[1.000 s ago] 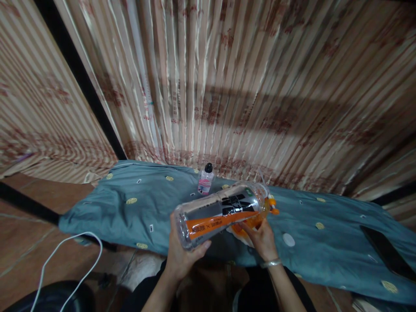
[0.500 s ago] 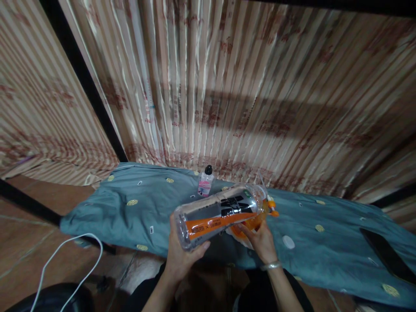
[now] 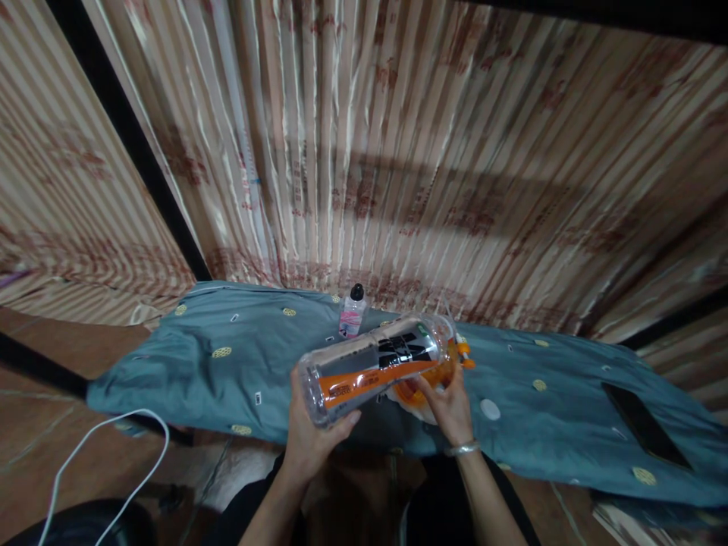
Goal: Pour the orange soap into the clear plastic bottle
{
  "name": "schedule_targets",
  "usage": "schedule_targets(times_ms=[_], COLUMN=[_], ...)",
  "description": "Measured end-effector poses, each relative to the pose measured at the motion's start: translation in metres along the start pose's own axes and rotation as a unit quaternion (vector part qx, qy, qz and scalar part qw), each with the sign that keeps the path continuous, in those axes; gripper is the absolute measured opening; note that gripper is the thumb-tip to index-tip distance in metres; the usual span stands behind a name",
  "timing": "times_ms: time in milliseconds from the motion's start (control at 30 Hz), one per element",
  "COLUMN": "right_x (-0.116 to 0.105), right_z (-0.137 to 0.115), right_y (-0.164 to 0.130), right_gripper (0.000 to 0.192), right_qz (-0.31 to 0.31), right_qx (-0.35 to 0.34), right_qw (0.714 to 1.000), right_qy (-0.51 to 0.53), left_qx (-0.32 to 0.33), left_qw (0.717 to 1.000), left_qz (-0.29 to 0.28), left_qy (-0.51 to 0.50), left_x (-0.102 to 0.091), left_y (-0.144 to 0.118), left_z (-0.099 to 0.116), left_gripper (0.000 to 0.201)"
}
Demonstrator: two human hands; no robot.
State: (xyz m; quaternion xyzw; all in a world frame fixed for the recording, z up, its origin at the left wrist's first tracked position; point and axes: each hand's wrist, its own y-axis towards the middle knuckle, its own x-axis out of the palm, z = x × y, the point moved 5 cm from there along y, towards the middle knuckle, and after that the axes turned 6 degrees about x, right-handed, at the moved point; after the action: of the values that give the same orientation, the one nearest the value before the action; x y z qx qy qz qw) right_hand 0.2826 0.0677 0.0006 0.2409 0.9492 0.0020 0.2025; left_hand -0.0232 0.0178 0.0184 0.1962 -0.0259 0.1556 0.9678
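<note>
My left hand [image 3: 312, 432] is wrapped round the base of a large clear plastic bottle [image 3: 369, 368] with a silver, black and orange label. The bottle lies tilted across my lap side of the bed, its neck end to the right. Under that end is a see-through orange container [image 3: 440, 373] with a small orange and white fitting [image 3: 465, 355] on its right side. My right hand [image 3: 452, 409], a bangle at its wrist, is closed on the orange container, its thumb in front. The bottle partly covers the container, so I cannot make out the bottle's mouth or the container's full shape.
A small bottle with a black cap [image 3: 353, 312] stands behind the large bottle on the teal sheet [image 3: 255, 364]. To the right lie a white round lid [image 3: 490, 409] and a black phone [image 3: 645, 425]. A striped curtain [image 3: 364, 152] hangs behind. A white cable [image 3: 114, 425] loops at lower left.
The view has shifted slightly, so everything sits a little further left. Both hands keep their holds, and the large bottle stays tilted over the orange container.
</note>
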Motion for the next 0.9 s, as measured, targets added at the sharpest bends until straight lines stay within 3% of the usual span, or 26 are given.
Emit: schedule_targets(times_ms=[267, 467, 600, 733, 900], right_x=[-0.021, -0.037, -0.034, -0.027, -0.02], right_z=[-0.022, -0.033, -0.03, -0.018, 0.0], right_y=[0.016, 0.042, 0.049, 0.04, 0.023], right_gripper=[0.138, 0.14, 0.144, 0.145, 0.127], right_qz=[-0.01, -0.08, -0.123, -0.121, -0.148], right_qx=[-0.081, -0.084, -0.072, -0.058, -0.036], right_qw=[0.997, 0.993, 0.989, 0.983, 0.981], right_qy=[0.008, -0.016, 0.044, 0.123, 0.123], left_qx=[-0.003, -0.008, -0.027, -0.034, -0.032], left_qw=[1.0, 1.0, 1.0, 0.999, 0.999], left_qz=[0.009, 0.006, -0.005, -0.003, 0.003], left_qy=[-0.003, 0.009, 0.003, 0.005, 0.002], left_x=[0.001, 0.001, 0.005, 0.006, 0.005], left_y=[0.003, 0.004, 0.007, 0.008, 0.008], left_z=[-0.005, -0.004, 0.005, 0.013, 0.018], left_gripper=[0.093, 0.091, 0.094, 0.098, 0.096])
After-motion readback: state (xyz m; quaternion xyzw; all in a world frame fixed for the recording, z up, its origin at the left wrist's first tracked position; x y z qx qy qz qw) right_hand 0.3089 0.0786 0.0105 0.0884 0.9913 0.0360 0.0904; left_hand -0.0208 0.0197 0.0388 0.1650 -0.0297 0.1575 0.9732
